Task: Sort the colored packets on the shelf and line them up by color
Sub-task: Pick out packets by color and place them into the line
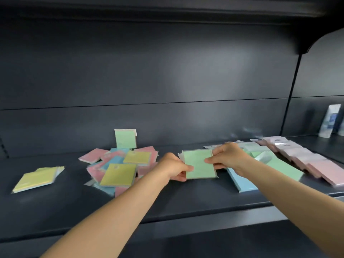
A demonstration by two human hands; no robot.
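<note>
A green packet is held just above the dark shelf at its middle. My left hand pinches its left edge and my right hand pinches its right edge. To the left lies a mixed pile of pink, blue and yellow packets, with one green packet standing against the back wall. A small yellow stack lies at the far left. On the right run a green row, a blue packet and a pink row.
White and blue boxes stand at the back right beyond a black upright post. The shelf's back wall is dark and an upper shelf hangs overhead. The shelf's front lip runs across below my arms.
</note>
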